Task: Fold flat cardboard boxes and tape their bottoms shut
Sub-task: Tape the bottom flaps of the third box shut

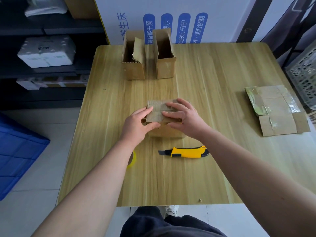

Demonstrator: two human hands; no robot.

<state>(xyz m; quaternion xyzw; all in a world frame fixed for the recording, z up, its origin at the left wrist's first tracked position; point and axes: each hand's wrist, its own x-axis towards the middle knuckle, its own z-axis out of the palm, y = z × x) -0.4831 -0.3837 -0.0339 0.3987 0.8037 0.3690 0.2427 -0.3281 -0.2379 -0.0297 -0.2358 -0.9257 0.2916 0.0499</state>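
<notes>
A small brown cardboard box [158, 110] stands in the middle of the wooden table [213, 79], its flaps folded flat on top. My left hand [138, 124] grips its left side, thumb on the front and fingers on the top flap. My right hand [184, 117] presses down on the flaps from the right, fingers spread. A yellow-and-black utility knife [186, 152] lies just in front of the box. A roll of yellowish tape [132, 159] peeks out from under my left forearm.
Two upright open boxes, one on the left [134, 65] and one on the right [165, 60], stand at the table's far edge. Flat taped cardboard [277, 110] lies at the right edge beside a perforated basket [304, 74]. A blue crate [15, 151] sits on the floor, left.
</notes>
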